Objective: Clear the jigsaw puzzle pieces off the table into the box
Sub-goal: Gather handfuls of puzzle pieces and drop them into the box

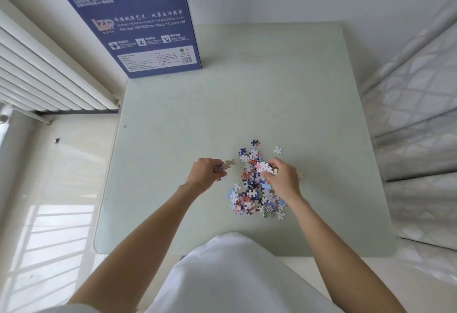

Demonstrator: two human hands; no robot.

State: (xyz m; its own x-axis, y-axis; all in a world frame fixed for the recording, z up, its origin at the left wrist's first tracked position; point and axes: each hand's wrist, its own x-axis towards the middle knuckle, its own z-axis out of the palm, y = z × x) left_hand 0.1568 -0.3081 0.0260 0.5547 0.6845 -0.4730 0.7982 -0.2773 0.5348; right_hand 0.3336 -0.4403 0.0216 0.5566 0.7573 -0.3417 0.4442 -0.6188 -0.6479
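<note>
A white-clad lap [230, 275] sits below the desk [247, 105]. Left hand [206, 173] fingers clutch pieces; right hand [283, 179] fingers pinch pieces above the puzzle pile [254, 189].

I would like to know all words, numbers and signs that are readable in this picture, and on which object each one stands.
All text is on the blue box standing at the table's far left corner.
"A", "B", "C", "D": on a pale square.
"LZP": the logo, partly blurred.
"Net size 700*500mm About 14 years old"
"THE AESTHETICS OF LIFE": the end of a small blurred line.
Chinese lines, white label and barcode: too blurred to quote.
Puzzle pieces: no text.
</note>
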